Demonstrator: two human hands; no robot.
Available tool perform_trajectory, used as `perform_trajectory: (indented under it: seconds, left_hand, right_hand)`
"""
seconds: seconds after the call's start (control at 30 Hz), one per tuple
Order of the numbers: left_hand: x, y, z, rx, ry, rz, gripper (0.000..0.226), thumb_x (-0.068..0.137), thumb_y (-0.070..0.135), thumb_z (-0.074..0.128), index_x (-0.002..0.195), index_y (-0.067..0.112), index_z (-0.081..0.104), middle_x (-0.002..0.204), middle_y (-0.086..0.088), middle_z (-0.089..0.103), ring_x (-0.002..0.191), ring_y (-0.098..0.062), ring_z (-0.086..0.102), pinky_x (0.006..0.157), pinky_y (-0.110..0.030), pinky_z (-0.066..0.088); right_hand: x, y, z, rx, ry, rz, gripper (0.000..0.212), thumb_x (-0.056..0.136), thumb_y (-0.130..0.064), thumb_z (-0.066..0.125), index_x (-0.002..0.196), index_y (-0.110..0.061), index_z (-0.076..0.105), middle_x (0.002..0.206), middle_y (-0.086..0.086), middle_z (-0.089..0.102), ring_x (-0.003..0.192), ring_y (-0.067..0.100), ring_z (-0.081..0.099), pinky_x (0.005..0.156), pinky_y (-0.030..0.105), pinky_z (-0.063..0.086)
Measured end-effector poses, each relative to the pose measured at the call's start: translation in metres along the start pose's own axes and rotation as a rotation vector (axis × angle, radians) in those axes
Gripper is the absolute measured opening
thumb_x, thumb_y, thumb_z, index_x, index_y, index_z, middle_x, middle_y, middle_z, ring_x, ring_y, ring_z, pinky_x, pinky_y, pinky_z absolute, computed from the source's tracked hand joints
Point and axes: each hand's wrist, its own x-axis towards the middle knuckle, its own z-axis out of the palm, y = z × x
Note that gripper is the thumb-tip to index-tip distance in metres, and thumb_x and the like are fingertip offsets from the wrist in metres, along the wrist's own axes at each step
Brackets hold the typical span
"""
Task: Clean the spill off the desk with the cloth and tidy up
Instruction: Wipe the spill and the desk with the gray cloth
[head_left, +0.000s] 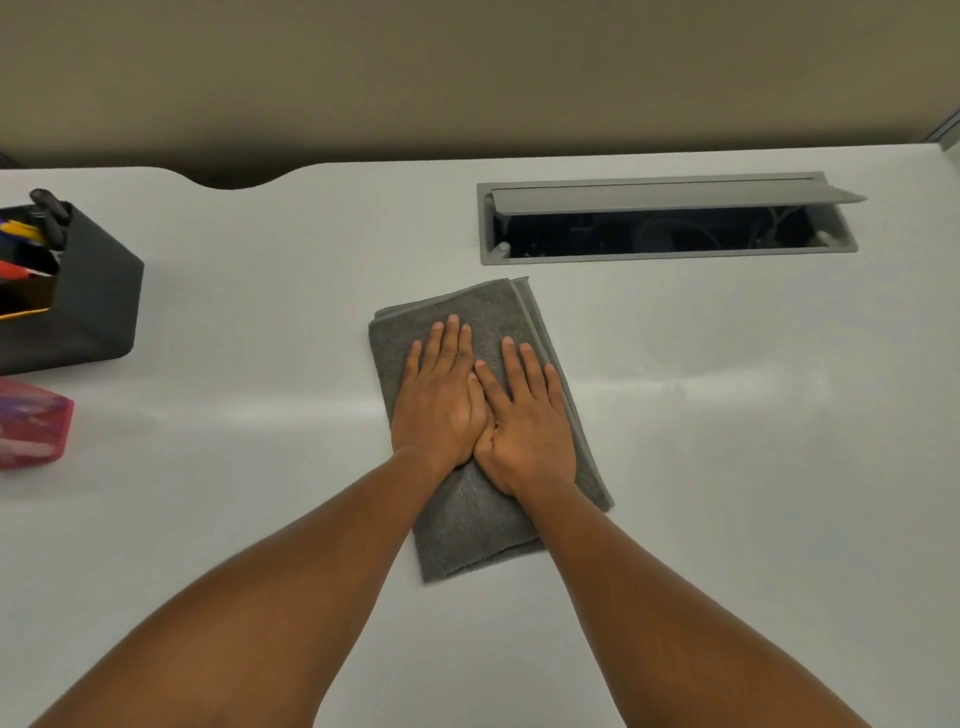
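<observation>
A folded grey cloth (467, 530) lies flat on the white desk (727, 467), near its middle. My left hand (441, 400) and my right hand (524, 421) both press palm-down on the cloth, side by side, thumbs touching, fingers stretched out and pointing away from me. Neither hand grips anything. No spill shows on the desk surface around the cloth.
An open grey cable hatch (665, 218) is set into the desk behind the cloth, its lid tilted up. At the left edge stands a black organiser (88, 291) with pens, and a pink translucent box (31, 421) sits in front of it.
</observation>
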Motion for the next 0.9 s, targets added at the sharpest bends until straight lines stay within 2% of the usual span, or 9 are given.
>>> perform_trajectory:
  seconds: [0.23,0.47,0.7,0.9]
  left_hand:
    - [0.060,0.037,0.008,0.002,0.004,0.016,0.059,0.101,0.031,0.011,0.156,0.010,0.003,0.165,-0.007,-0.001,0.152,-0.018,-0.005,0.124,-0.042,0.002]
    - [0.093,0.100,0.026,-0.030,0.016,0.042,0.059,0.102,0.031,0.013,0.156,0.010,0.006,0.165,-0.009,0.002,0.152,-0.020,-0.002,0.124,-0.043,0.001]
    - [0.111,0.173,0.043,-0.031,-0.019,0.152,0.060,0.101,0.032,0.014,0.156,0.009,0.008,0.165,-0.009,0.003,0.152,-0.021,-0.002,0.124,-0.043,0.001]
    - [0.094,0.237,0.055,-0.055,-0.075,0.249,0.059,0.102,0.032,0.014,0.156,0.009,0.006,0.165,-0.009,0.001,0.152,-0.022,-0.005,0.124,-0.043,0.000]
  right_hand:
    - [0.043,0.048,-0.017,-0.027,0.023,0.019,0.062,0.092,-0.039,0.017,0.153,-0.029,0.022,0.164,0.002,0.005,0.151,0.018,-0.003,0.122,0.042,-0.001]
    - [0.049,0.116,-0.039,-0.009,0.062,0.045,0.060,0.093,-0.039,0.020,0.152,-0.029,0.028,0.163,0.002,0.010,0.151,0.017,0.003,0.122,0.041,0.002]
    - [0.031,0.181,-0.063,-0.010,0.111,0.165,0.062,0.093,-0.040,0.017,0.151,-0.028,0.030,0.163,0.002,0.013,0.151,0.018,0.006,0.123,0.040,0.002]
    - [-0.013,0.230,-0.077,-0.037,0.126,0.252,0.061,0.092,-0.038,0.022,0.152,-0.025,0.028,0.163,0.004,0.013,0.151,0.020,0.007,0.122,0.043,0.007]
